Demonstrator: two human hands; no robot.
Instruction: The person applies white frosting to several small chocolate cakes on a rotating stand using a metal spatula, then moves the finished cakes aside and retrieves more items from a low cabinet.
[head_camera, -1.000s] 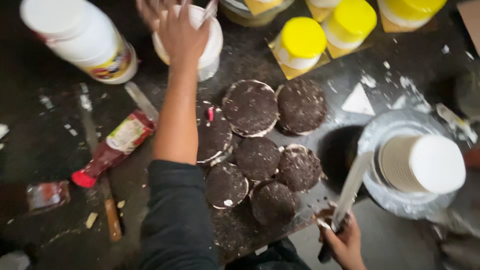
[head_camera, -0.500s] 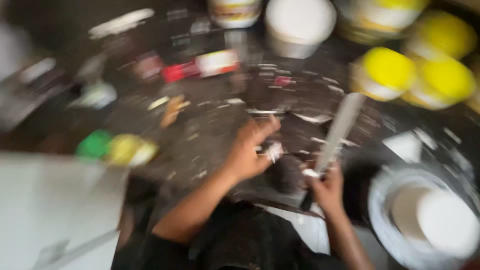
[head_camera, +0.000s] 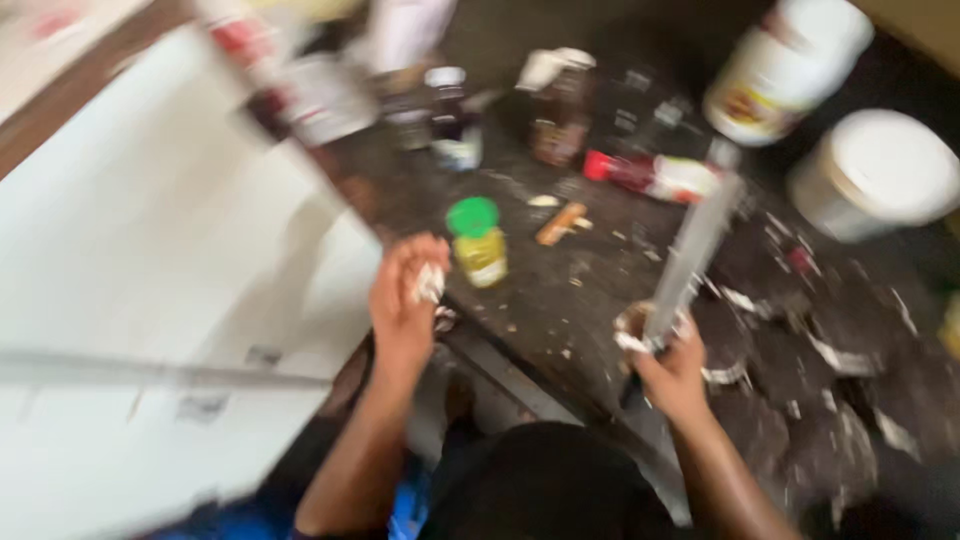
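The picture is blurred by motion. My left hand (head_camera: 405, 300) is raised at the edge of the dark worktop (head_camera: 590, 290), fingers curled around a small white scrap (head_camera: 430, 283). My right hand (head_camera: 672, 365) grips the handle of a long flat knife (head_camera: 697, 245), its blade pointing up and away over the worktop. Dark round cakes (head_camera: 790, 310) with white crumbs lie just right of the knife, smeared by blur.
A small green-capped yellow bottle (head_camera: 478, 240) stands between my hands. A red squeeze bottle (head_camera: 655, 175) lies further back. Two white tubs (head_camera: 880, 170) stand at the back right, dark jars (head_camera: 560, 110) at the back. A white surface (head_camera: 170, 280) fills the left.
The view has swung left, bringing the white surface into sight. My left hand has pulled back from the cakes to the worktop edge with a white scrap. The knife stays in my right hand.
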